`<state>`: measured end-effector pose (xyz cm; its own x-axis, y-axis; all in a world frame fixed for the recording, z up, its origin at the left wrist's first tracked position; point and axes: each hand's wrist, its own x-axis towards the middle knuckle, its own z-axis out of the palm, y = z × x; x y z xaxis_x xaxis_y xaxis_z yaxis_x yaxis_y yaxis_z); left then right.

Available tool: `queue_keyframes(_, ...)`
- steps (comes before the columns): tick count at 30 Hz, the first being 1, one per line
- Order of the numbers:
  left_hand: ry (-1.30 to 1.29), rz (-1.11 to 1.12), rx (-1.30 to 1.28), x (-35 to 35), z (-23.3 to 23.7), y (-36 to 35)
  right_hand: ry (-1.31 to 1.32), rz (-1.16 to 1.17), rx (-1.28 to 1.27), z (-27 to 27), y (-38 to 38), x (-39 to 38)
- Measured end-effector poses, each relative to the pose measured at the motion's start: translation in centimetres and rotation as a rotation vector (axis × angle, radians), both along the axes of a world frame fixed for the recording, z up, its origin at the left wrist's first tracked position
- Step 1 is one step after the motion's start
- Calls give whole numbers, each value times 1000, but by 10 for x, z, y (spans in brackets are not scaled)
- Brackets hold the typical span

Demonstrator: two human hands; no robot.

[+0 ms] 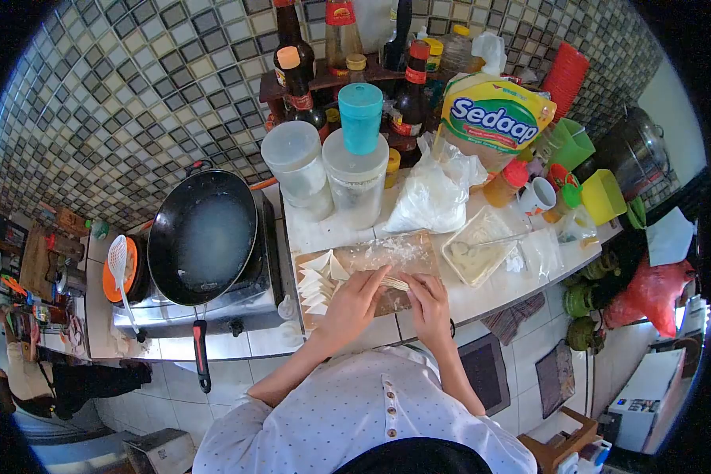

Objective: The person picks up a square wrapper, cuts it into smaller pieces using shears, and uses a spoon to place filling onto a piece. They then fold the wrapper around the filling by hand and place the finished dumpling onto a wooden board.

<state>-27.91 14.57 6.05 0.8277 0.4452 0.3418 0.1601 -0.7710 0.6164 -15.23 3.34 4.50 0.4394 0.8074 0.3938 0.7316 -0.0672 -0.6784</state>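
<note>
Near the counter's front edge, left hand and right hand pinch pale sheets at opposite ends, judged light, soft, tearable, best held by edges.

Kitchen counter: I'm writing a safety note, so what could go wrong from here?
The handle of the frying pan juts past the counter, so a brush against it could tip the pan. The turquoise container stands atop a translucent jar and might topple if bumped. Pale wrappers crowd beside the left hand, which might nudge them off the board.
</note>
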Motion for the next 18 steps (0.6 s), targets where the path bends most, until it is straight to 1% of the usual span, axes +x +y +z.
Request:
queue_keyframes(7,4,2,27,2,2,-1,40,-4,20,1,0,-1)
queue_keyframes(15,113,-19,53,1,4,-2,97,9,11,4,0,-2)
queue_keyframes(18,136,-3,96,1,1,-3,40,33,14,6,0,-2)
